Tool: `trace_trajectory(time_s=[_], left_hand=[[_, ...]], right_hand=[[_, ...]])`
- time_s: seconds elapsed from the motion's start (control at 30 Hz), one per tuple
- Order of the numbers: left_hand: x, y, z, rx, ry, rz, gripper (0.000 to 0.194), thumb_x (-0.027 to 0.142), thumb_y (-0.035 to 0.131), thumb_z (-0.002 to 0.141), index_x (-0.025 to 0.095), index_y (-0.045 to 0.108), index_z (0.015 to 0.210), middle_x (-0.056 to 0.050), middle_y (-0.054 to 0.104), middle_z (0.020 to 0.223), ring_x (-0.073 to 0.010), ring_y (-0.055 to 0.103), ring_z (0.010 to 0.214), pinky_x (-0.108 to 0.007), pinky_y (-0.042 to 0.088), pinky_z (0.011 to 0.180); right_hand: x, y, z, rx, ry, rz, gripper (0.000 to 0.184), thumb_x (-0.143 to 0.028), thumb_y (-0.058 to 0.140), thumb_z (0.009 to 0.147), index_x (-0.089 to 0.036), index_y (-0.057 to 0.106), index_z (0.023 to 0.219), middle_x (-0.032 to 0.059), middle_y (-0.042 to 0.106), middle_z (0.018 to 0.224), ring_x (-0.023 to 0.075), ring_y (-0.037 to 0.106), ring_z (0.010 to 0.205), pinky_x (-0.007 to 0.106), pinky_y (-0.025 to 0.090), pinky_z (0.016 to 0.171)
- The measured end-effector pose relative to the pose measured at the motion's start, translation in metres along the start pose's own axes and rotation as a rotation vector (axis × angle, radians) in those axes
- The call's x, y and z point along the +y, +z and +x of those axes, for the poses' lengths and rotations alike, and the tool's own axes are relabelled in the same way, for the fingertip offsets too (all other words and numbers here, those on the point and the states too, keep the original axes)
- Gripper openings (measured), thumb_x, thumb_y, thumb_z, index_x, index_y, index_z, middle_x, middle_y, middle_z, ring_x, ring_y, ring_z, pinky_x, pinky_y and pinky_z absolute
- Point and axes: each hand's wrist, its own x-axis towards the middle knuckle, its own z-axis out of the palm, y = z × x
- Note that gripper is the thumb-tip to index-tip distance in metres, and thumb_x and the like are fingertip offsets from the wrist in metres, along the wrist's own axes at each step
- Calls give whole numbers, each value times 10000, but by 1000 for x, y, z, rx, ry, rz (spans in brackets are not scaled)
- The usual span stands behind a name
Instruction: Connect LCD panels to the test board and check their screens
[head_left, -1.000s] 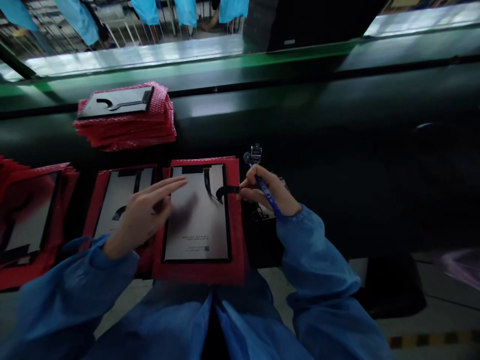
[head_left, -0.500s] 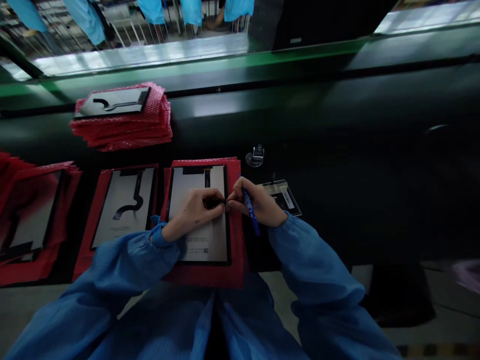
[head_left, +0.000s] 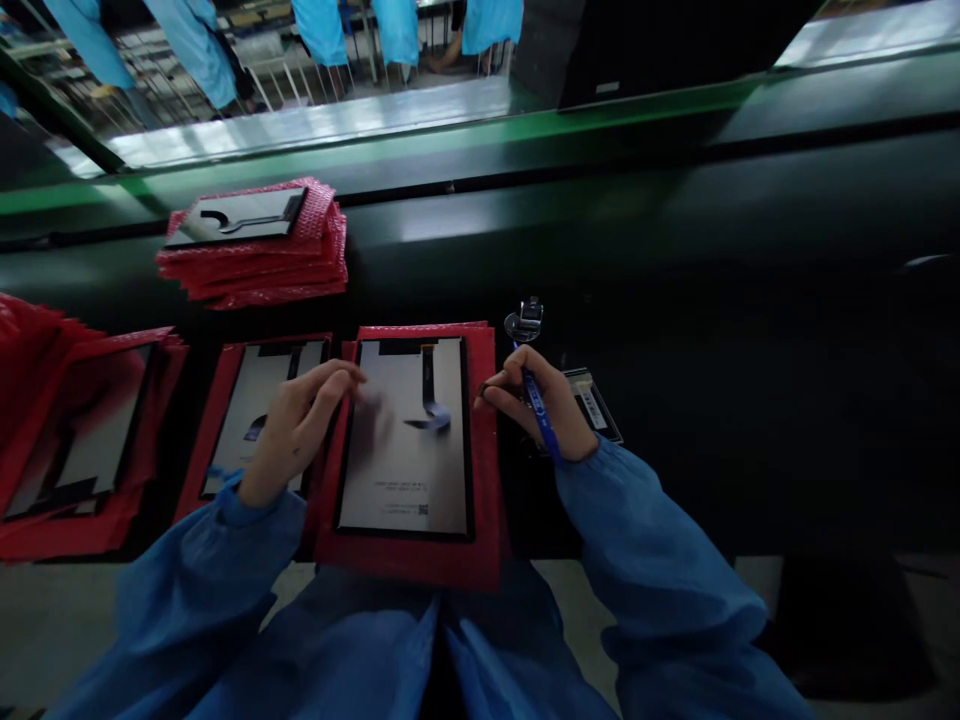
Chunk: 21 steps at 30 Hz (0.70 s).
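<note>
A flat grey panel (head_left: 409, 470) with a black ribbon cable (head_left: 431, 395) lies on a red bubble-wrap sheet (head_left: 420, 555) straight in front of me. My left hand (head_left: 296, 425) hovers at the panel's left edge, fingers loosely curled and empty, slightly blurred. My right hand (head_left: 536, 400) rests at the panel's right edge and grips a blue pen (head_left: 541, 415), fingertips close to the red sheet.
A second panel on red wrap (head_left: 255, 420) lies left of it, and a third (head_left: 82, 440) further left. A stack of red sheets topped by a panel (head_left: 251, 240) sits behind. A small metal stand (head_left: 525, 320) and a labelled card (head_left: 596, 405) lie right. People in blue coats stand beyond the conveyor.
Both hands had met over the ribbon cable on the middle panel; now they have drawn apart to its left and right edges. The cable lies released on the panel.
</note>
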Motion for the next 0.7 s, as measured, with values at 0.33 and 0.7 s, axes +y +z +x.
trace_trajectory(time_s=[0.33, 0.7], left_hand=[[-55, 10, -37, -234, -150, 31, 430, 582, 427, 967, 207, 554, 799, -1, 579, 733, -178, 556, 662, -295, 380, 606], [-63, 15, -37, -142, -219, -147, 362, 526, 491, 938, 195, 637, 935, -42, 667, 890, -200, 621, 808, -304, 479, 701]], right_hand=[[4, 1, 2, -14, 38, -50, 407, -390, 755, 876, -235, 391, 781, -3, 699, 798, 150, 724, 751, 269, 538, 702], [10, 2, 2, -20, 80, -62, 427, -439, 780, 848, -238, 410, 776, -15, 702, 782, 162, 730, 762, 273, 547, 699]])
